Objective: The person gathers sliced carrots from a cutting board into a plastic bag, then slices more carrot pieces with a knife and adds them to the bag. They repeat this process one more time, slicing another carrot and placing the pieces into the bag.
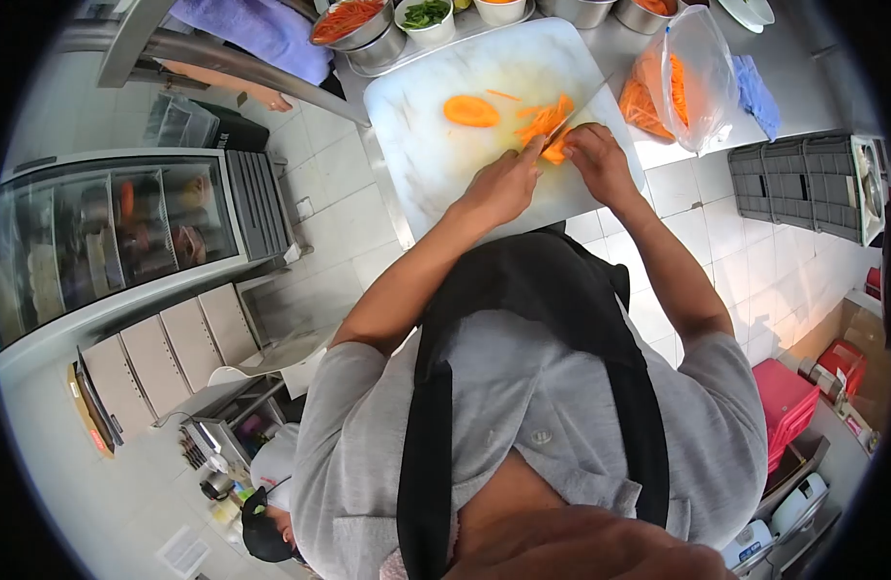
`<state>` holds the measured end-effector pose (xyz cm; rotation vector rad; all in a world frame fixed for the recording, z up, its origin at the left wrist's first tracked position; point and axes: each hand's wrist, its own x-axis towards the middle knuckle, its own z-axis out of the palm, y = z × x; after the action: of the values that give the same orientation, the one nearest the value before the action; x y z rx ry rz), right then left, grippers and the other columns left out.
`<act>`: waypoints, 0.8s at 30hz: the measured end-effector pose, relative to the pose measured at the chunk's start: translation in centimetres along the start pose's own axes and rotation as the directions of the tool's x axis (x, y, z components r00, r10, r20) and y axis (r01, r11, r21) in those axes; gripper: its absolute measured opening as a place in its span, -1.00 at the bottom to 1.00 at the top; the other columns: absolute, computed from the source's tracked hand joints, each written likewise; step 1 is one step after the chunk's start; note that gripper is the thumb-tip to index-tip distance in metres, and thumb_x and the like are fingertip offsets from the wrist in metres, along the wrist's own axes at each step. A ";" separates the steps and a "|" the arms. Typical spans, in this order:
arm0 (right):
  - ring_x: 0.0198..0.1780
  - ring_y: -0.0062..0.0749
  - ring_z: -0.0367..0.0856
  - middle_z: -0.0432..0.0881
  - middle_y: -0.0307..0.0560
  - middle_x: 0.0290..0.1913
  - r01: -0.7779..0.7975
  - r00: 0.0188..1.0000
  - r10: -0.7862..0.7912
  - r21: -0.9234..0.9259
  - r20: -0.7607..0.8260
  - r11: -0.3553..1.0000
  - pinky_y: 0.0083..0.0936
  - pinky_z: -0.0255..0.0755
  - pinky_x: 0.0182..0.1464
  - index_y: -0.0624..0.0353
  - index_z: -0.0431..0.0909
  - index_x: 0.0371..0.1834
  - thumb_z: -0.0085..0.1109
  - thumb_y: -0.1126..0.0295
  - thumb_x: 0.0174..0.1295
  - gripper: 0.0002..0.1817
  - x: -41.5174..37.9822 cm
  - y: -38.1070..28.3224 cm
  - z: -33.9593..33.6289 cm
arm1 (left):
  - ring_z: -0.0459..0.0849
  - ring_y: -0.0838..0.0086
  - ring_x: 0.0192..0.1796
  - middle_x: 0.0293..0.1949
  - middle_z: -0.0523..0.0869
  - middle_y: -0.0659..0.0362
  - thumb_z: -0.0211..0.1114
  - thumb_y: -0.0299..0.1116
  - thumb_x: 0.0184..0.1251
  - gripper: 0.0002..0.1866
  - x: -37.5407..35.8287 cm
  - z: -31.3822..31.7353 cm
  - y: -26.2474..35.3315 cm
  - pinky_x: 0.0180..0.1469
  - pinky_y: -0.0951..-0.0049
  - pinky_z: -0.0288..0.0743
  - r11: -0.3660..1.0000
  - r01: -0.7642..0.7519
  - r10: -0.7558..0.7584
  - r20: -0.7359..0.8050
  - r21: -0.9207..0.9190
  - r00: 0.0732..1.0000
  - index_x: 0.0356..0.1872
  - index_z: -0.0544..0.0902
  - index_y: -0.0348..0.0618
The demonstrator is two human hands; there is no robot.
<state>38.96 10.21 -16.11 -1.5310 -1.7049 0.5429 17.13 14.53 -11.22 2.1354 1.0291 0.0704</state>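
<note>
My left hand is closed around the handle of a knife, its blade pointing up and to the right across the cutting board. My right hand has its fingertips bent onto a piece of carrot beside the blade. Cut carrot slices lie against the far side of the knife. A larger oval carrot slice rests flat farther left, with a thin strip near it. All of this is on a white cutting board with stained, scratched patches.
Along the counter's far edge stand a bowl of shredded carrot, a tub of chopped greens and metal containers. A plastic bag of carrot shreds and a blue cloth lie to the right. Another person is at lower left.
</note>
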 end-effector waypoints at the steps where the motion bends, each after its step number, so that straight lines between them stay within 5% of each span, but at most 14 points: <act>1: 0.08 -0.09 0.56 0.66 -0.06 -0.08 0.043 0.999 -0.043 -0.034 -0.008 0.999 -0.28 0.46 0.15 0.18 0.63 -0.11 0.31 0.50 0.25 -0.84 0.4 0.0 -0.1 | 0.63 -0.17 0.07 0.01 0.64 -0.33 0.05 -0.32 0.54 -0.44 0.3 -0.1 -0.1 0.13 0.01 0.48 0.999 -0.027 0.028 -0.019 0.021 0.999 0.51 0.26 -0.18; 3: 0.07 -0.06 0.56 0.65 -0.05 -0.09 0.035 0.999 -0.035 -0.038 -0.005 0.999 -0.24 0.45 0.13 0.17 0.62 -0.11 0.29 0.50 0.25 -0.84 0.3 -0.5 -0.3 | 0.63 -0.17 0.07 0.01 0.64 -0.33 0.04 -0.33 0.54 -0.44 -0.4 -1.3 1.2 0.13 0.00 0.48 0.998 -0.053 0.055 -0.033 0.038 0.998 0.51 0.26 -0.17; 6: 0.06 -0.03 0.55 0.64 -0.05 -0.09 0.038 0.999 -0.038 -0.022 -0.013 0.999 -0.20 0.46 0.11 0.14 0.61 -0.11 0.28 0.49 0.24 -0.83 0.5 -0.5 -0.1 | 0.63 -0.17 0.04 -0.03 0.64 -0.32 0.02 -0.33 0.54 -0.45 -3.6 -5.0 4.7 0.13 0.00 0.47 0.990 0.092 -0.104 0.123 0.104 0.987 0.51 0.25 -0.16; 9: 0.08 -0.04 0.54 0.64 -0.06 -0.07 0.016 1.000 -0.017 -0.010 -0.022 1.000 -0.21 0.46 0.12 0.13 0.62 -0.10 0.28 0.48 0.24 -0.83 0.2 -0.6 0.1 | 0.63 -0.18 0.02 -0.06 0.63 -0.31 0.00 -0.32 0.55 -0.44 -3.3 -3.6 3.5 0.14 0.00 0.47 0.990 0.092 -0.103 0.109 0.105 0.989 0.52 0.24 -0.15; 12: 0.08 -0.05 0.55 0.65 -0.07 -0.06 0.011 0.999 -0.011 0.001 -0.046 1.000 -0.22 0.46 0.12 0.13 0.63 -0.10 0.29 0.47 0.24 -0.83 0.2 -0.5 0.6 | 0.63 -0.19 0.03 -0.06 0.63 -0.32 0.01 -0.32 0.54 -0.43 -0.3 -1.5 1.2 0.15 0.00 0.46 0.998 -0.056 0.056 -0.004 -0.007 0.998 0.52 0.23 -0.16; 14: 0.07 -0.05 0.55 0.65 -0.07 -0.07 0.004 0.998 -0.002 0.020 -0.067 1.000 -0.23 0.46 0.12 0.13 0.63 -0.11 0.29 0.48 0.25 -0.83 0.1 -0.2 0.4 | 0.62 -0.19 0.07 -0.02 0.63 -0.35 0.02 -0.31 0.54 -0.42 -2.8 -4.5 4.3 0.17 0.00 0.45 0.992 0.080 -0.091 0.116 0.097 0.989 0.52 0.23 -0.18; 18: 0.05 -0.06 0.56 0.65 -0.08 -0.09 -0.009 0.997 0.010 0.014 -0.074 1.000 -0.24 0.47 0.10 0.12 0.64 -0.12 0.29 0.48 0.25 -0.85 0.0 -0.1 0.8 | 0.62 -0.19 0.08 0.00 0.63 -0.36 0.02 -0.31 0.54 -0.41 -3.3 -3.6 3.7 0.17 0.01 0.45 0.990 0.111 -0.122 0.144 0.088 0.982 0.53 0.22 -0.20; 21: 0.04 -0.06 0.56 0.65 -0.07 -0.10 0.013 0.996 -0.012 0.012 -0.085 1.000 -0.23 0.47 0.09 0.11 0.64 -0.12 0.30 0.47 0.25 -0.84 0.1 -0.1 0.9 | 0.62 -0.18 0.08 0.00 0.63 -0.38 0.02 -0.31 0.54 -0.41 -0.2 -0.8 1.3 0.17 0.01 0.46 0.998 -0.034 0.033 -0.018 -0.048 0.999 0.53 0.22 -0.21; 24: 0.02 -0.04 0.57 0.66 -0.07 -0.11 0.037 0.994 -0.036 0.008 -0.102 0.999 -0.23 0.47 0.08 0.12 0.64 -0.12 0.30 0.47 0.25 -0.84 0.1 0.1 0.6 | 0.62 -0.18 0.08 0.00 0.63 -0.39 0.03 -0.30 0.54 -0.41 -2.8 -4.1 4.0 0.18 0.02 0.46 0.995 0.069 -0.077 0.109 0.073 0.991 0.53 0.21 -0.23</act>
<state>38.57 10.44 -16.56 -1.4923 -1.6460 0.4461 16.45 13.53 -4.94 2.1361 1.0561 -0.1201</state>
